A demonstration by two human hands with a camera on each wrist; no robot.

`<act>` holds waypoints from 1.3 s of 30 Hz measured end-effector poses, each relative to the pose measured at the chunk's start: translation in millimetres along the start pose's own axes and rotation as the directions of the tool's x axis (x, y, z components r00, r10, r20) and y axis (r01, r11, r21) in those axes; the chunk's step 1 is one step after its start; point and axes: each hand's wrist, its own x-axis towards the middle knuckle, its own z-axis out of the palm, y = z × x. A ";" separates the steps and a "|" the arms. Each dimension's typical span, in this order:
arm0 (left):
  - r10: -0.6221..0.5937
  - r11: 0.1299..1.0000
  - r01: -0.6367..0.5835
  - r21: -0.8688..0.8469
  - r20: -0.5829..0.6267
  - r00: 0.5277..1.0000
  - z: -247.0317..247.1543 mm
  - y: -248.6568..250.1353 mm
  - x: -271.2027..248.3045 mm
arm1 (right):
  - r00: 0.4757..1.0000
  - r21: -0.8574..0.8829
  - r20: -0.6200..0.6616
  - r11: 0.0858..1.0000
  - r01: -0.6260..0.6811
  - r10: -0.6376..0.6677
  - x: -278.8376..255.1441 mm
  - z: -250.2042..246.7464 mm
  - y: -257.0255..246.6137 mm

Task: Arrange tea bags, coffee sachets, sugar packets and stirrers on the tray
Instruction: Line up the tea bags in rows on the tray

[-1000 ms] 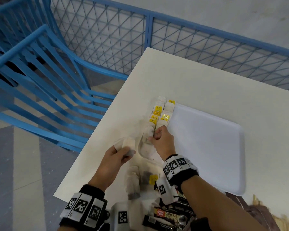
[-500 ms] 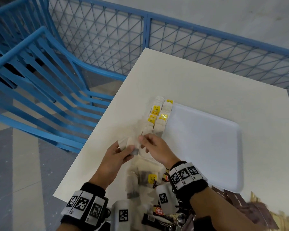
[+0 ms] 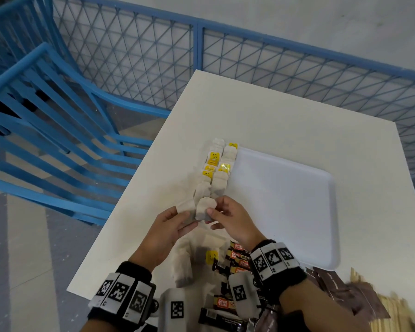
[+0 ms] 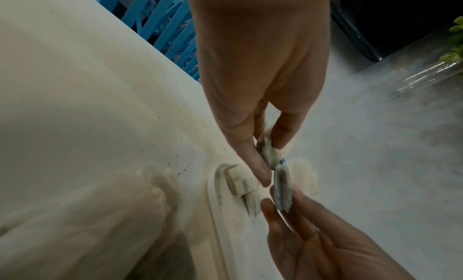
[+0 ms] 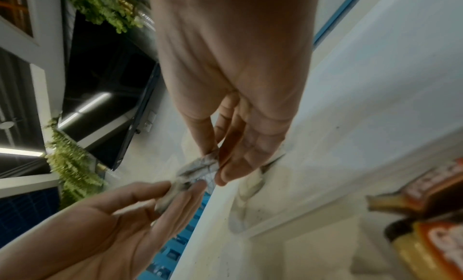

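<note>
Both hands meet over the table's left part, just before the white tray (image 3: 285,200). My left hand (image 3: 186,218) holds a pale tea bag (image 3: 184,209) between thumb and fingers. My right hand (image 3: 212,207) pinches a second tea bag (image 3: 204,207) right beside it. In the left wrist view the left hand (image 4: 270,159) pinches its tea bag (image 4: 267,151), and the right hand (image 4: 280,199) holds the other tea bag (image 4: 281,187) on edge. A row of tea bags (image 3: 216,168) with yellow tags runs along the tray's left edge.
Loose tea bags (image 3: 185,267) and orange-brown coffee sachets (image 3: 240,257) lie at the table's near edge below my wrists. Brown packets (image 3: 340,291) and wooden stirrers (image 3: 388,315) sit at the near right. A blue chair (image 3: 58,130) and a blue mesh fence (image 3: 273,68) border the table.
My right hand left the row of tea bags by the tray, came back to the left hand and took hold of one of its tea bags.
</note>
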 end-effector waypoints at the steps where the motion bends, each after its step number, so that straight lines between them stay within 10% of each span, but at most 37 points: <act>1: -0.001 1.000 0.001 -0.006 -0.011 1.000 -0.1 0.4 0.9 | 1.000 0.041 -0.013 0.999 -0.015 0.015 0.2 -3.6 0.1; 18: 0.111 0.888 -0.032 0.459 -0.146 0.983 -1.6 2.2 26.8 | 0.974 -0.033 -0.216 0.997 -0.069 0.061 23.1 -36.1 7.2; 39: 0.345 0.429 -0.141 0.892 -0.017 0.938 3.5 -1.7 68.3 | 0.927 -0.278 -0.368 0.960 -0.038 -0.070 38.5 -23.9 18.4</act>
